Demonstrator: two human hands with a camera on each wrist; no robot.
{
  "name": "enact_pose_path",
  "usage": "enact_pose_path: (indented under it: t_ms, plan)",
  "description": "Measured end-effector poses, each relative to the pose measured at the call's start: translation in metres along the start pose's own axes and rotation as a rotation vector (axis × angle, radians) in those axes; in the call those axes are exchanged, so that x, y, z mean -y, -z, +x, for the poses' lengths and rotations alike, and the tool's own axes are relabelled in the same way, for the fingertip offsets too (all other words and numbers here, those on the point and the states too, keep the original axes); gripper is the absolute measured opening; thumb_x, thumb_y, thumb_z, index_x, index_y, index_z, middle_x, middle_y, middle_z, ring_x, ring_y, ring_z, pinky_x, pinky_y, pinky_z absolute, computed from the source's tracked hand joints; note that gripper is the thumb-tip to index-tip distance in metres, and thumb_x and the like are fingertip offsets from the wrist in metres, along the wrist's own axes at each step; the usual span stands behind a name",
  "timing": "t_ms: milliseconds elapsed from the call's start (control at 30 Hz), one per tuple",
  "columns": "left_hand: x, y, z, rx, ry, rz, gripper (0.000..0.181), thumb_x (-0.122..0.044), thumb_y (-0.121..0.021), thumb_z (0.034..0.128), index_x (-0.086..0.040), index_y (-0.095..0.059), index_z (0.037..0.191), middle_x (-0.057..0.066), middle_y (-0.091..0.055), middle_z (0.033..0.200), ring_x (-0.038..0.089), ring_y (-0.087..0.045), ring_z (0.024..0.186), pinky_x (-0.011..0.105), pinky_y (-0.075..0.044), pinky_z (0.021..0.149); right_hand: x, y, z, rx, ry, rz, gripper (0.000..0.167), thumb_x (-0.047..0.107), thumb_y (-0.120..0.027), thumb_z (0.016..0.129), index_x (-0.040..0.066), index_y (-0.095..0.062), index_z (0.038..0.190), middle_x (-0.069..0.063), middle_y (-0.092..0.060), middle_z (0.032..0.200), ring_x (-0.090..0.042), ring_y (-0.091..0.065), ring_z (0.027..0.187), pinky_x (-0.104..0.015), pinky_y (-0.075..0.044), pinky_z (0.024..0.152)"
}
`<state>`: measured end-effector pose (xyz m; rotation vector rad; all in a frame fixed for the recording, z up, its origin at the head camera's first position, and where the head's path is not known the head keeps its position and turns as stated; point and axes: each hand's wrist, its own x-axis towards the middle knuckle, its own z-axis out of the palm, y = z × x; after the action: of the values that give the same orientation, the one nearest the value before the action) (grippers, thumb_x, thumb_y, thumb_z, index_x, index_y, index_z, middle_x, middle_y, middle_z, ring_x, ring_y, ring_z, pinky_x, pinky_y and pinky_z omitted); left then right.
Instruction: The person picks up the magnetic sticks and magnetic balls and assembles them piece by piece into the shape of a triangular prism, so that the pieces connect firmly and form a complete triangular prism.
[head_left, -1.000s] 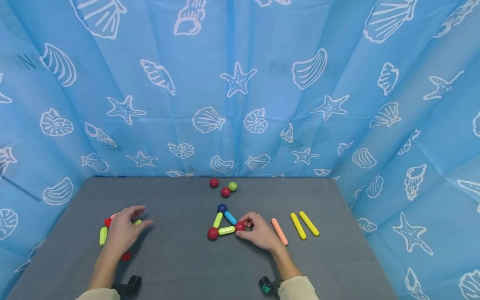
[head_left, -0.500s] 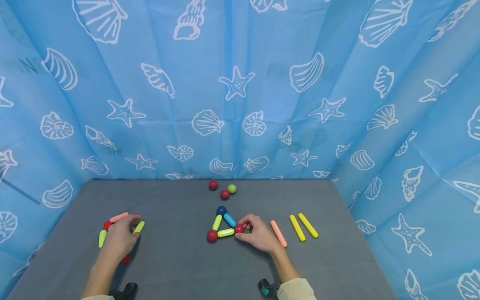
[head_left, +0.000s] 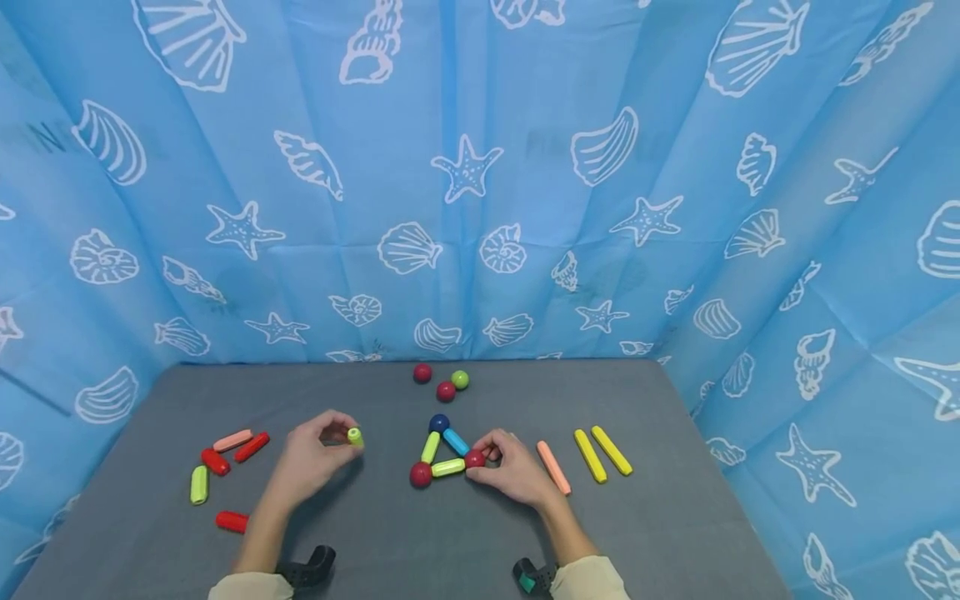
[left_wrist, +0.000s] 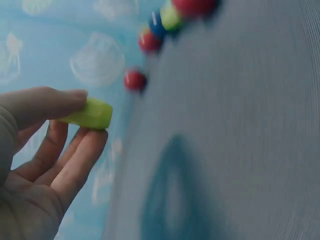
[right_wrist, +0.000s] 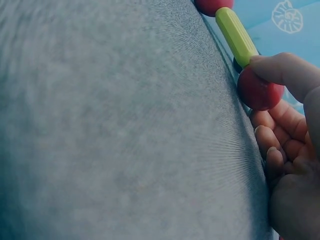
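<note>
My left hand pinches a short yellow-green stick between thumb and fingers, raised above the cloth to the left of a triangle. That triangle joins a dark blue ball, a red ball and a second red ball through two yellow-green sticks and a blue stick. With thumb and fingers my right hand holds the second red ball at the triangle's right corner. In the right wrist view a yellow-green stick meets that ball.
Behind the triangle lie two red balls and a green ball. An orange stick and two yellow sticks lie at right. Several red, orange and yellow-green sticks lie at left. A blue shell-patterned curtain borders the table.
My left hand has picked a yellow-green stick from the left group and carried it right, toward the triangle. My right hand stays at the red ball.
</note>
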<state>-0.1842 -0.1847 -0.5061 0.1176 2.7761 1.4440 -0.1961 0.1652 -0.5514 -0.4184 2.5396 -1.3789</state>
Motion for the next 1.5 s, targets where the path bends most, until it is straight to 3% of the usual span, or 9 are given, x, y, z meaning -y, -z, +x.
enact_pose_path:
  t_ms: [200,400,567,700,833,1000,1167,1300,1500]
  plan:
    - [-0.030,-0.045,-0.002,0.033,0.024,-0.193,0.027,-0.012,-0.083,0.0846,-0.018,-0.069,0.107,0.000,-0.071,0.109,0.016,-0.067,0.105,0.025,-0.060,0.085,0.002,-0.002,0.001,-0.005,0.008,-0.005,0.030,0.034,-0.079,0.088,0.019,-0.067,0.111,0.000,-0.060,0.104,-0.015,-0.052,0.096,-0.023,-0.044,0.081]
    - [-0.037,-0.075,-0.008,0.041,0.049,-0.194,0.027,-0.009,-0.084,0.0837,-0.018,-0.070,0.105,-0.002,-0.069,0.106,0.015,-0.065,0.102,0.028,-0.061,0.085,0.000,-0.002,0.002,-0.013,0.005,-0.009,0.029,0.033,-0.080,0.088,0.021,-0.067,0.111,0.002,-0.060,0.104,-0.014,-0.052,0.095,-0.023,-0.044,0.081]
    - [-0.036,-0.082,-0.010,0.065,0.047,-0.179,0.026,-0.011,-0.082,0.0851,-0.022,-0.070,0.104,-0.002,-0.070,0.107,0.014,-0.066,0.101,0.028,-0.061,0.084,0.000,-0.002,0.001,-0.031,0.005,-0.023,0.030,0.034,-0.080,0.087,0.020,-0.067,0.111,0.002,-0.061,0.102,-0.013,-0.052,0.093,-0.023,-0.044,0.080]
    - [-0.032,-0.072,-0.004,0.143,0.029,-0.275,0.034,-0.016,-0.084,0.0845,-0.018,-0.070,0.115,0.003,-0.071,0.115,0.019,-0.067,0.108,0.027,-0.060,0.088,-0.002,-0.001,0.000,-0.030,0.003,-0.020,0.031,0.034,-0.080,0.087,0.018,-0.067,0.111,0.001,-0.061,0.103,-0.013,-0.052,0.094,-0.023,-0.044,0.079]
    - [-0.028,-0.055,0.023,0.117,0.004,-0.312,0.039,-0.029,-0.081,0.0888,-0.015,-0.069,0.123,0.006,-0.072,0.122,0.023,-0.068,0.114,0.033,-0.058,0.094,-0.005,0.001,-0.002,-0.027,-0.008,-0.001,0.031,0.032,-0.080,0.087,0.017,-0.067,0.111,-0.001,-0.061,0.104,-0.014,-0.052,0.094,-0.022,-0.044,0.080]
    - [-0.026,-0.057,0.082,-0.039,-0.012,-0.079,0.036,-0.032,-0.072,0.0963,-0.013,-0.068,0.127,0.007,-0.071,0.126,0.027,-0.066,0.118,0.046,-0.054,0.100,-0.005,0.004,-0.003,-0.035,-0.006,0.009,0.030,0.030,-0.080,0.086,0.014,-0.066,0.108,-0.003,-0.060,0.102,-0.014,-0.052,0.093,-0.022,-0.043,0.078]
    - [-0.023,-0.066,0.123,-0.031,-0.024,0.071,0.050,-0.026,-0.072,0.0961,-0.012,-0.059,0.142,0.015,-0.060,0.144,0.037,-0.057,0.130,0.055,-0.048,0.106,-0.004,0.003,-0.002,-0.017,0.001,0.008,0.030,0.030,-0.080,0.086,0.016,-0.065,0.108,-0.001,-0.059,0.101,-0.014,-0.052,0.092,-0.022,-0.044,0.078]
    - [-0.019,-0.074,0.139,-0.006,-0.036,0.120,0.052,-0.027,-0.072,0.0962,-0.012,-0.058,0.144,0.017,-0.057,0.148,0.040,-0.051,0.137,0.058,-0.043,0.111,-0.002,0.001,-0.002,-0.013,-0.016,0.014,0.029,0.030,-0.080,0.086,0.018,-0.065,0.108,0.000,-0.059,0.102,-0.014,-0.052,0.093,-0.023,-0.044,0.079]
    - [-0.016,-0.083,0.142,-0.062,-0.002,0.229,0.033,-0.024,-0.072,0.0963,-0.007,-0.070,0.125,0.016,-0.069,0.127,0.038,-0.058,0.127,0.053,-0.046,0.108,0.001,0.000,0.000,0.002,-0.036,0.031,0.030,0.032,-0.079,0.087,0.019,-0.065,0.110,0.000,-0.058,0.104,-0.016,-0.051,0.096,-0.024,-0.044,0.080]
